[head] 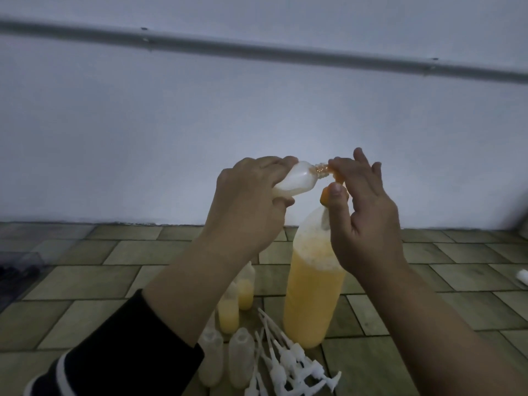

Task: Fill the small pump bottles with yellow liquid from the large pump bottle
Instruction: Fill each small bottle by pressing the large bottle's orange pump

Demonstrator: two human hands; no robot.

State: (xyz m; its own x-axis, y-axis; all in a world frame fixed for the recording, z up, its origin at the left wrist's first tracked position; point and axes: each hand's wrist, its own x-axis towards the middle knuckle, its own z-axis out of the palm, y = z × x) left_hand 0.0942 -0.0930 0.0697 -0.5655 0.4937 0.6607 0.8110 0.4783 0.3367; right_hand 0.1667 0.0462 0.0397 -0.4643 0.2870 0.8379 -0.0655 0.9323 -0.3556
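My left hand (251, 192) grips a small translucent bottle (98, 180) tipped on its side, neck pointing right. Its open neck (407, 170) meets the orange pump head (334, 184) of the large bottle (311, 295), which stands on the tiled surface and holds yellow liquid. My right hand (363, 212) pinches that pump head between thumb and forefinger, the other fingers spread upward. Two small bottles with yellow liquid (230, 312) (246, 290) stand behind my left forearm.
Two small bottles without liquid (241, 357) (211, 358) stand near the front edge. A pile of several white pump tops (288, 364) lies beside them. A dark box (17, 270) sits at the far left, a white object (523, 275) at the right edge. A wall rises behind.
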